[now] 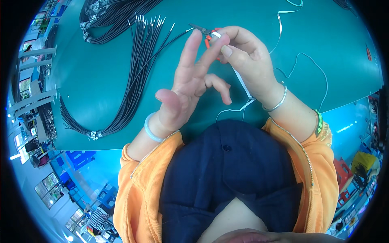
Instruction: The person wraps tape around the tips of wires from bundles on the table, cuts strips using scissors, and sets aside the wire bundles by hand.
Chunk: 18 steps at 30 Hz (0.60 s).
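1 splay-fingered L hand (184,87), R hand (254,58) adj.

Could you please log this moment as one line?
left hand: fingers spread | right hand: at left fingertip, white strip below | nearby: red-handled snips, black cable bundle

Strip (242,83): white, narrow, flat
Slant: down to the right
Upper end: out of sight at right hand (253,56)

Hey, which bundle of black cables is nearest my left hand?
The fanned-out bundle just left of your left hand, its pale-tipped ends spread toward the top. The coiled black cables at the upper left lie farther away.
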{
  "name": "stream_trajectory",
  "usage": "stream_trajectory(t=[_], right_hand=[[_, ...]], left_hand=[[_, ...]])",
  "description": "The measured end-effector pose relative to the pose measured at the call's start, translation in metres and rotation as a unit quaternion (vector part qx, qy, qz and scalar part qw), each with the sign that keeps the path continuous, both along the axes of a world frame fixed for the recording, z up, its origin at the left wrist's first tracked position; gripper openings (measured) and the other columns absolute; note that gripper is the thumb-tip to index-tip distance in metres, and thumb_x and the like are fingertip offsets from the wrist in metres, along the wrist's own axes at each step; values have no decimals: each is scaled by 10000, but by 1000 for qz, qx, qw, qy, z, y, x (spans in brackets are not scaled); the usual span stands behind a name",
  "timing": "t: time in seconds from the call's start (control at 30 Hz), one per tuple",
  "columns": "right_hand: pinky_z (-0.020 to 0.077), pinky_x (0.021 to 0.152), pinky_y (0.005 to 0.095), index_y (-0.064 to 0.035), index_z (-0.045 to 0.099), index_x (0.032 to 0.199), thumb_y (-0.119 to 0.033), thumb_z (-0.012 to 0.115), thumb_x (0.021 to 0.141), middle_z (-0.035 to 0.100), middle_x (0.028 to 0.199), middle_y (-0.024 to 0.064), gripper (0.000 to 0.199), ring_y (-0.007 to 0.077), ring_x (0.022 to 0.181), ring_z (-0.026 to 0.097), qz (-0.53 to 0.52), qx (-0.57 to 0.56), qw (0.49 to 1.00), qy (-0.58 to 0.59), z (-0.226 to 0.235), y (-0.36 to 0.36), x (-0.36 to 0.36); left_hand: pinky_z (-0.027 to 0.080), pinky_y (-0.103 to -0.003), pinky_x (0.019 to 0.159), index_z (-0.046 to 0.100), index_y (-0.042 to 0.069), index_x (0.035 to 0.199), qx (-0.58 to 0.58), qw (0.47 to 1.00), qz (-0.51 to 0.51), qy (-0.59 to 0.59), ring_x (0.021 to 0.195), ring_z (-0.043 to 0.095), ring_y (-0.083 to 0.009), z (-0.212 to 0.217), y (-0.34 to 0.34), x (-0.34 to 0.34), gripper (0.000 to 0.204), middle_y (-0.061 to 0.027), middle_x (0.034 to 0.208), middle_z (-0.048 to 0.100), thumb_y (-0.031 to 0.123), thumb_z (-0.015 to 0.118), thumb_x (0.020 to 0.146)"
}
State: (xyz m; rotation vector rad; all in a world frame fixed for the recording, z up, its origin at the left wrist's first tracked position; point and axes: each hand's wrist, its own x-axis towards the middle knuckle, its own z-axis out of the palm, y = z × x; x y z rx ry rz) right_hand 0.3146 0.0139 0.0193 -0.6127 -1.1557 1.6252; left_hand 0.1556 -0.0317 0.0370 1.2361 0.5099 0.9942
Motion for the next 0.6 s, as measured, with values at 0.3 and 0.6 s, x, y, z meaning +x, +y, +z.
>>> stream_trajectory(t=[0.3, 0.6], right_hand=[[443, 719, 222, -17, 545, 991, -115, 551, 852, 578, 931, 23, 171, 77, 832, 527, -20, 8, 1000, 0, -7, 3, -5], [431, 735, 230, -29, 554, 1019, -186, 555, 859, 581, 970, 23, 225, 94, 858, 524, -5, 4, 1000, -17, -9, 4, 1]], left_hand=[[427, -379, 884, -100, 241, 1424, 19, 999, 5, 38, 831, 586, -206, -9, 3, -4, 980, -159, 1469, 144, 824, 139, 673], [430, -378, 879, -99, 245, 1424, 7, 999, 7, 35, 832, 586, -206, -10, 3, 0, 968, -165, 1467, 147, 818, 137, 680]])
